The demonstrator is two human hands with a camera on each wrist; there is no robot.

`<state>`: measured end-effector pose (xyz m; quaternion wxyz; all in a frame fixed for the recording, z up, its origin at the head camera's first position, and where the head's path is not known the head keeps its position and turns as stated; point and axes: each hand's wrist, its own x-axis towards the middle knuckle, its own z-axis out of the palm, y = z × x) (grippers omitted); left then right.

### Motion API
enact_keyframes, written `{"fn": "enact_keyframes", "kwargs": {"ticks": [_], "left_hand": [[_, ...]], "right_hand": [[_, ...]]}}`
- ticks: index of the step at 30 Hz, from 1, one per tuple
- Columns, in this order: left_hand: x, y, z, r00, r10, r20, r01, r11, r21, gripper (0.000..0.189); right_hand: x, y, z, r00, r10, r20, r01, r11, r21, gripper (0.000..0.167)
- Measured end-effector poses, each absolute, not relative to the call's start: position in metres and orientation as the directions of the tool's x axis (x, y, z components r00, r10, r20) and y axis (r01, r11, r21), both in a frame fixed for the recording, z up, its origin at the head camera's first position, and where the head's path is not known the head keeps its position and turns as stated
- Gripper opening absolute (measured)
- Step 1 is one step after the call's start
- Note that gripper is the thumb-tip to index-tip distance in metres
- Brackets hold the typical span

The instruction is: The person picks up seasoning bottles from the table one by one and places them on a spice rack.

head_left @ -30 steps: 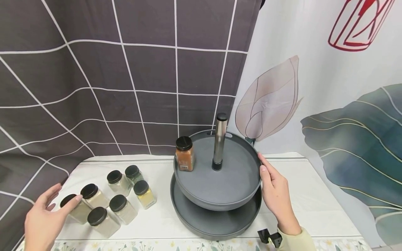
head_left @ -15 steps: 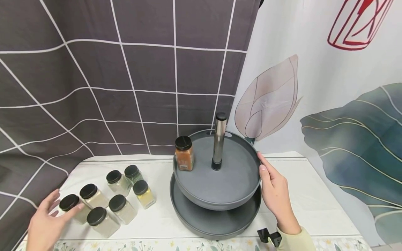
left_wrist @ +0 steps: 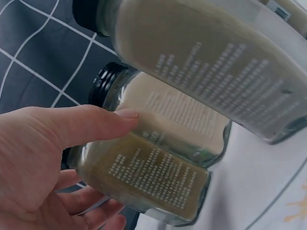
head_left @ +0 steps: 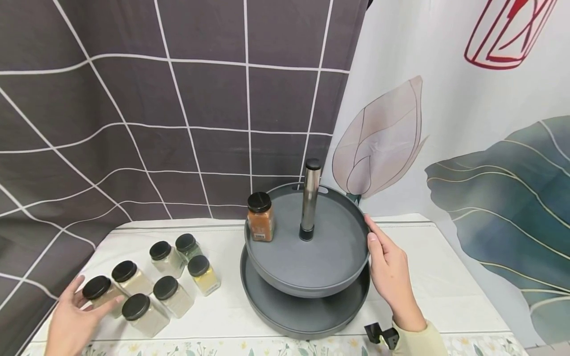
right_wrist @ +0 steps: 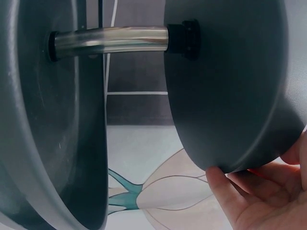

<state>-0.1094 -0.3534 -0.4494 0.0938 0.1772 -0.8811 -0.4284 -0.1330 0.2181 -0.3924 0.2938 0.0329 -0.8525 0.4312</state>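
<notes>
At the lower left of the table (head_left: 436,277), the left hand (head_left: 75,314) reaches in from the near edge, fingers apart and loosely bent, thumb stretched across. The leftmost jar (left_wrist: 153,182) stands between thumb and fingers; whether they touch it cannot be told, and the hand has not closed round it. Across from it, the right hand (head_left: 389,269) comes up beside the upper tray (head_left: 338,252), its thumb and rather straight fingers laid against the outer wall; the sleeve (head_left: 420,341) is pale yellow.

Eight jars show: seven grouped on the table, and one orange jar (head_left: 261,226) standing upright at the left side of the upper tray. There are two trays, the upper one raised over the lower tray (head_left: 307,321), and one post (head_left: 310,202) rising from the middle.

The jars are clear and squarish with round black lids. The leftmost holds brownish powder under lines of white print, and the yellow jar (head_left: 207,282) stands nearest the trays. Both trays are round, matte grey and rimmed; the post is shiny metal, capped in black. The white tablecloth carries a floral border (head_left: 222,347).
</notes>
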Motion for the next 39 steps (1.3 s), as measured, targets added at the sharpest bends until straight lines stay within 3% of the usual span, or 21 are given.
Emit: {"fn": "enact_keyframes", "kwargs": {"ticks": [10,19,39], "left_hand": [[-0.109,-0.348,-0.455,-0.911,-0.41,0.052,-0.248,0.644,0.723,0.089],[-0.109,-0.343,-0.454,-0.897,-0.442,-0.021,-0.329,0.634,0.7,0.075],[-0.11,-0.348,-0.451,-0.907,-0.419,-0.046,-0.352,0.694,0.628,0.065]], "right_hand": [[-0.132,0.218,-0.392,-0.825,0.194,0.531,-0.316,0.62,-0.718,0.038],[-0.133,0.218,-0.392,-0.826,0.192,0.53,-0.315,0.622,-0.717,0.039],[-0.133,0.219,-0.392,-0.825,0.193,0.531,-0.311,0.629,-0.712,0.039]]}}
